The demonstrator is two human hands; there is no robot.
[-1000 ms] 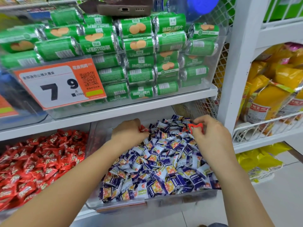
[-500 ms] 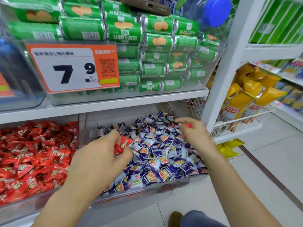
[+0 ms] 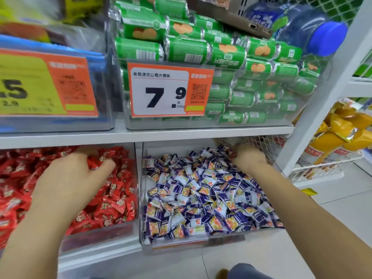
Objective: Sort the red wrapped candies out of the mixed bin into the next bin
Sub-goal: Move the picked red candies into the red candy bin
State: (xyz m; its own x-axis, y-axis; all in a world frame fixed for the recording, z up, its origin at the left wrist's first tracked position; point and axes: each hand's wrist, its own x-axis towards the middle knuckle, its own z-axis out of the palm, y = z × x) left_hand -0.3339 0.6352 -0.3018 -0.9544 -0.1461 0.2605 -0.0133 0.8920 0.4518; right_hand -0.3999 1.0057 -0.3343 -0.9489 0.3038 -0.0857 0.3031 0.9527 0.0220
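The mixed bin [image 3: 193,241] on the lower shelf is full of blue-and-white wrapped candies [image 3: 201,194]. To its left, the neighbouring clear bin [image 3: 96,236] holds a heap of red wrapped candies [image 3: 114,200]. My left hand [image 3: 74,176] is down on the red heap, with a red candy [image 3: 96,161] pinched between thumb and fingers. My right hand [image 3: 250,158] is at the back right corner of the mixed bin. Its fingers curl downward out of sight, and a sliver of red shows at its left edge.
A white shelf board [image 3: 201,133] hangs low over both bins. On it stand a clear bin of green rolls [image 3: 251,57] with a 7.9 price tag [image 3: 167,89], a phone [image 3: 231,19] and a blue-capped bottle [image 3: 314,27]. A white post [image 3: 322,97] and a wire basket of yellow bags [image 3: 332,141] stand to the right.
My left hand carried a red candy from the mixed bin leftward onto the red heap. My right hand stayed at the back right of the mixed bin. The camera swung left and down.
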